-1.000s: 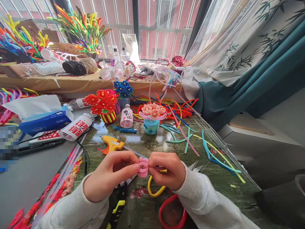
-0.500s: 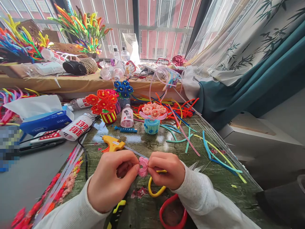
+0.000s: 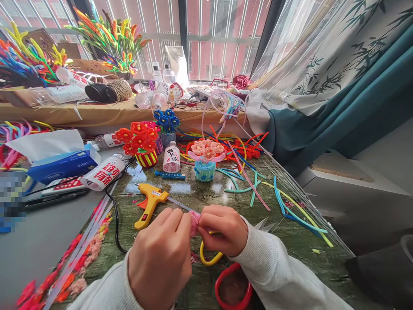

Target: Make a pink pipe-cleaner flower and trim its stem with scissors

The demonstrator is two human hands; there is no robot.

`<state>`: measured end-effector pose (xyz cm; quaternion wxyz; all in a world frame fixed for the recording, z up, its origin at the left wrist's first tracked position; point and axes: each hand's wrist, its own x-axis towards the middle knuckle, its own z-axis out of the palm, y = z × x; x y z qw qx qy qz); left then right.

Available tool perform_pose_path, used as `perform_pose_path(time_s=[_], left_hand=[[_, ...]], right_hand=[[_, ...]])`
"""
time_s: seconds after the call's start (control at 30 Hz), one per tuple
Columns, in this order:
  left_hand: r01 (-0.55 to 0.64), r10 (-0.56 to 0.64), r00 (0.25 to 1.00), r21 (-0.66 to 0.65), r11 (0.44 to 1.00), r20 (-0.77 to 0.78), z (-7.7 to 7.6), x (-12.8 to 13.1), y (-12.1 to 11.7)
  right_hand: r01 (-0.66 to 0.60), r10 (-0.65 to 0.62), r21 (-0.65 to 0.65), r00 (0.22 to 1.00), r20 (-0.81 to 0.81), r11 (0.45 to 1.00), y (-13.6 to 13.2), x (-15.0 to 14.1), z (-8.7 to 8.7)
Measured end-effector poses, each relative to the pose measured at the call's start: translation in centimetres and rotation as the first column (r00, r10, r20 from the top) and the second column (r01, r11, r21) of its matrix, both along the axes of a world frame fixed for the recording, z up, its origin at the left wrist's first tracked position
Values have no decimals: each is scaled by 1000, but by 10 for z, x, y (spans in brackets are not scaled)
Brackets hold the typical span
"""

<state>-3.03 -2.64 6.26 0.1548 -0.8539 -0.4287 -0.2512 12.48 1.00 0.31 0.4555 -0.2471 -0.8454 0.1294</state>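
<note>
A small piece of looped pink pipe cleaner (image 3: 194, 222) is pinched between my two hands over the table. My left hand (image 3: 163, 256) has its back turned to me and hides most of its own fingertips at the pink loops. From the other side, my right hand (image 3: 223, 229) grips the edge of the piece with thumb and forefinger. Under my right hand lies a yellow scissor handle (image 3: 211, 259), with a red scissor handle (image 3: 234, 286) nearer to me. Beyond my left hand rests a yellow glue gun (image 3: 150, 204) with a clear stick in it.
A turquoise pot of pink pipe-cleaner flowers (image 3: 205, 170) stands ahead, left of loose pipe cleaners (image 3: 254, 187). Red flowers (image 3: 138, 137), blue flowers (image 3: 167, 121) and a plastic bottle (image 3: 171, 157) stand further left. A tissue box (image 3: 63, 163) sits at the left.
My left hand has rolled over, its back now facing me, and covers more of the pink loops. The glue gun's handle has come into sight. My right hand stays nearly in place.
</note>
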Motion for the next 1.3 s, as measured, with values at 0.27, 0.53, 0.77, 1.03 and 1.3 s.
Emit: perform_pose_path(time_s=[0.27,0.53,0.77,1.03,1.3], left_hand=[[81,81,935,-427,901,346,8,-44,2],[281,-23,877,-473,835,480,4,-32,5],[277,30,860,-514,812,510,-1,-29,10],[330,84,809,-569,753,581,-12,-21,8],[340,182,778,-647,683,601,-13,-20,11]], right_hand=[[-108,62,-226,977,-204,968,-1,7,8],[-192,94,-421,965,-243,887,-4,7,7],[-194,70,-574,970,-232,796,-5,5,4],[-67,-43,-522,980,-196,850,-7,1,5],[-70,-47,-534,978,-202,843,-7,1,8]])
